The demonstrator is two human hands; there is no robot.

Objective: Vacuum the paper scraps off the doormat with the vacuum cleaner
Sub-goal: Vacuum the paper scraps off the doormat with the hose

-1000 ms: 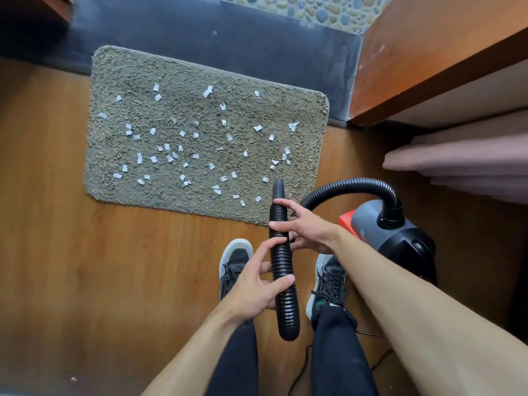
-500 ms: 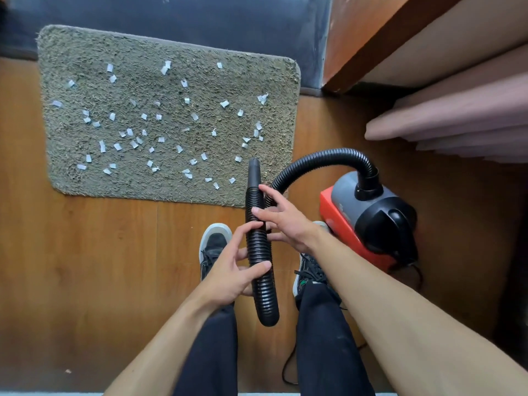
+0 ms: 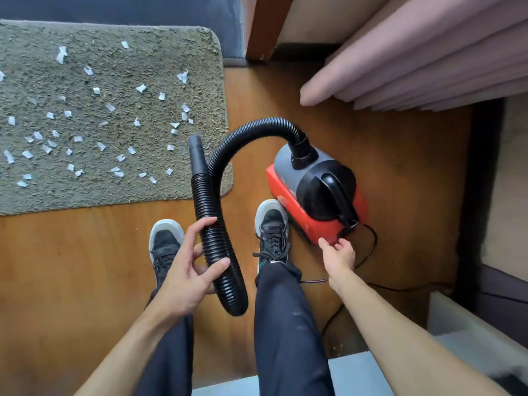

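Observation:
A grey-green shaggy doormat (image 3: 160, 67) lies at the upper left, strewn with several white paper scraps (image 3: 100, 145). The red, grey and black vacuum cleaner (image 3: 311, 195) stands on the floor to the right of my feet. Its black ribbed hose (image 3: 217, 247) arcs from the top of the body down to my left hand (image 3: 185, 275), which grips it. The smooth nozzle (image 3: 197, 155) points up over the mat's near right corner. My right hand (image 3: 338, 254) is off the hose, fingers loosely curled, touching the vacuum's near red corner by the cord.
The floor is brown wood (image 3: 71, 267). My two dark shoes (image 3: 271, 227) stand just below the mat. A black power cord (image 3: 368, 252) trails from the vacuum's near end. Pink folded fabric (image 3: 414, 67) and a wooden post (image 3: 265, 27) are at the upper right.
My right hand has let go of the hose and moved right and down to the vacuum's body. The view has swung right, so the mat sits further left.

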